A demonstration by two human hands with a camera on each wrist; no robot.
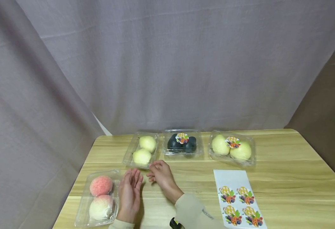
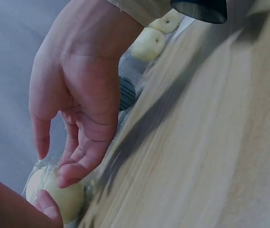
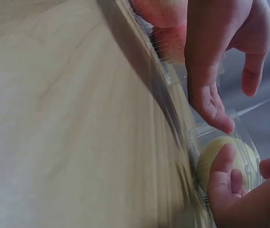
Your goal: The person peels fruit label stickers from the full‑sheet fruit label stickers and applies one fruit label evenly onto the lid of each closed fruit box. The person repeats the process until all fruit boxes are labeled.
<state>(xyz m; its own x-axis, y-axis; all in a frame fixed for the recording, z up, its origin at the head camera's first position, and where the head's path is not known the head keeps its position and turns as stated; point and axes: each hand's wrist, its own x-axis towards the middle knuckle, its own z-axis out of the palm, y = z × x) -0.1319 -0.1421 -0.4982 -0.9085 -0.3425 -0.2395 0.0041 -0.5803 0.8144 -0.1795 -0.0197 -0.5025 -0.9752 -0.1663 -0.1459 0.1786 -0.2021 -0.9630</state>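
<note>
A clear plastic box (image 1: 128, 159) of two yellow-green pears (image 1: 142, 157) sits at the back left of the table, its lid bare of any sticker. My right hand (image 1: 162, 178) is at its front corner, fingertips right by the edge and fingers loosely bent. Palm turned inward, my left hand (image 1: 129, 195) hovers just in front of that box with relaxed fingers. In the left wrist view, the right hand (image 2: 80, 90) hangs over the pear box. In the right wrist view, the left hand (image 3: 220, 52) points down toward the same box. Neither hand holds anything.
A box (image 1: 83, 203) with two peaches lies left of the left hand. Along the back stand a stickered box of dark fruit (image 1: 173, 144) and a stickered box of pears (image 1: 240, 151). A white sheet (image 1: 230, 178) with several fruit stickers lies at right.
</note>
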